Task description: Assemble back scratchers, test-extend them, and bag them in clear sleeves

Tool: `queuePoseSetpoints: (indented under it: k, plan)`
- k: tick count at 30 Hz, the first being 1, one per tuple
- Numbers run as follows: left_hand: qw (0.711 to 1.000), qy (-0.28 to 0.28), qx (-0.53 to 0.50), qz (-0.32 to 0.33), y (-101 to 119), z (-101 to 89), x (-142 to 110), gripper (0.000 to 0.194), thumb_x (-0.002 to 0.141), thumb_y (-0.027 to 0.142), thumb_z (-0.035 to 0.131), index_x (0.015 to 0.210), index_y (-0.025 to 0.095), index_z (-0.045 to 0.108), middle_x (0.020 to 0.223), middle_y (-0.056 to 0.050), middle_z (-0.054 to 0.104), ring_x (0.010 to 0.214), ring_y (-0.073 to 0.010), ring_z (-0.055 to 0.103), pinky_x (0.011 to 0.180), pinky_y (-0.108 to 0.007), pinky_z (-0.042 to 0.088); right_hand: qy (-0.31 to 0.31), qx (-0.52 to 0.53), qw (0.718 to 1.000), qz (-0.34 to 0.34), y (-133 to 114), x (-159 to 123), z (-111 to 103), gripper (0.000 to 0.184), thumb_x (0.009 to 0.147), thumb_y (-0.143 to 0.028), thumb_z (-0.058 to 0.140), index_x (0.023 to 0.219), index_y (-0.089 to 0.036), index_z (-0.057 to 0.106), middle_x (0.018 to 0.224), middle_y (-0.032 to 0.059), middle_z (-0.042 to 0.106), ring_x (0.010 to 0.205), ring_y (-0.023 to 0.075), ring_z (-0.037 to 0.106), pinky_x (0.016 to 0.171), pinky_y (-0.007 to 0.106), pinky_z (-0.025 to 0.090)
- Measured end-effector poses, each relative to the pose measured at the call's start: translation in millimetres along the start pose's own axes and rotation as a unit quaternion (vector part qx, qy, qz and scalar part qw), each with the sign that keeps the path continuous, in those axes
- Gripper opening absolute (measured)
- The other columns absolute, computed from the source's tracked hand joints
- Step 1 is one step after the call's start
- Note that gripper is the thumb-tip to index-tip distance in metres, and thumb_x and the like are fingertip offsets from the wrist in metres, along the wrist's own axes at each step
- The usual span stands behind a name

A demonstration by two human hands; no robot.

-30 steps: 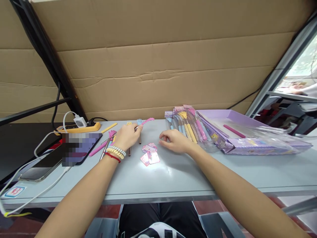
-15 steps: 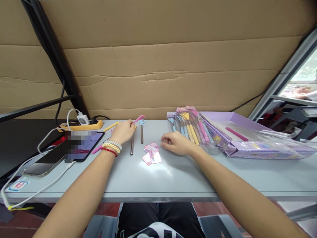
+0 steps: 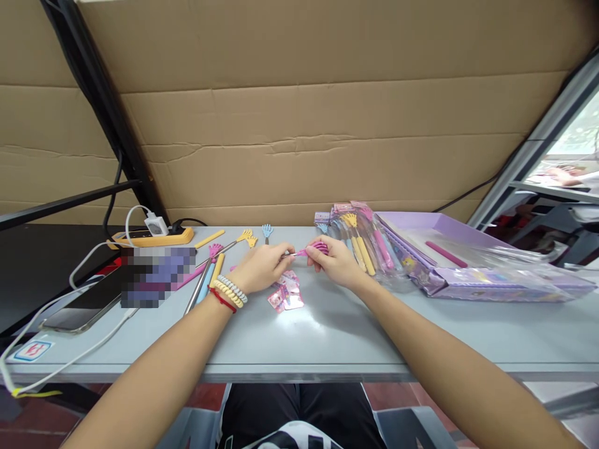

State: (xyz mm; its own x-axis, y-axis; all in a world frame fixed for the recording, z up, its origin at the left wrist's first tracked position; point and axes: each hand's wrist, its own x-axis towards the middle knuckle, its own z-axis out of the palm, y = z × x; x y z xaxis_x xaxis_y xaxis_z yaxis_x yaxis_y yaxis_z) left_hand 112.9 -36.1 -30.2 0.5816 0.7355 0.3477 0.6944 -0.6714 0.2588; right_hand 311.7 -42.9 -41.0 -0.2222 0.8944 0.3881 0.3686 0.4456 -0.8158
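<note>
Between my two hands is a pink hand-shaped back scratcher [image 3: 302, 252] with a thin metal rod. My left hand [image 3: 262, 267] is closed around the rod side. The fingers of my right hand [image 3: 337, 263] pinch the pink head. Small pink printed cards [image 3: 294, 300] lie on the table just below the hands, partly covered by my left hand. Loose back scratchers lie to the left: a yellow one [image 3: 244, 235], another pink one [image 3: 215, 249] and a blue one [image 3: 266, 231] behind my left hand. A blue handle [image 3: 204, 285] is beside my left wrist.
Bagged back scratchers [image 3: 362, 246] lie right of my right hand, beside a purple box [image 3: 496, 288] holding plastic bags and a pink stick [image 3: 445, 254]. Phones [image 3: 88, 307], white cables [image 3: 100, 346] and a yellow power strip [image 3: 182, 237] occupy the left. Cardboard [image 3: 299, 112] stands behind.
My left hand has come right and toward me from the loose back scratchers, bringing the pink one. My right hand has closed on its head.
</note>
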Motion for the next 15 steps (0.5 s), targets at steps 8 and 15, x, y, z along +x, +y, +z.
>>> queuePoseSetpoints:
  k: [8, 15]
  plan:
    - [0.99, 0.042, 0.132, -0.025, -2.3, 3.2, 7.3, 0.029, 0.095, 0.028, 0.034, 0.102, 0.02, 0.06, 0.09, -0.006, 0.07, 0.079, -0.0216, 0.063, 0.061, -0.03, 0.035, 0.046, 0.085, 0.993, 0.07, 1.0, 8.1, 3.1, 0.035, 0.076, -0.051, 0.058, 0.08, -0.016, 0.051, 0.053, -0.0034, 0.055, 0.038, 0.0071, 0.045, 0.039, 0.021, 0.034]
    - [0.982, 0.068, 0.164, -0.07, -19.2, -12.4, 11.8, 0.03, 0.092, 0.023, 0.033, 0.095, 0.021, 0.063, 0.089, -0.006, 0.07, 0.085, -0.0221, 0.063, 0.069, -0.032, 0.037, 0.158, 0.101, 0.979, 0.083, -2.6, 15.7, -32.2, 0.027, 0.075, -0.042, 0.063, 0.072, -0.017, 0.052, 0.049, -0.0041, 0.053, 0.033, 0.007, 0.042, 0.031, 0.02, 0.03]
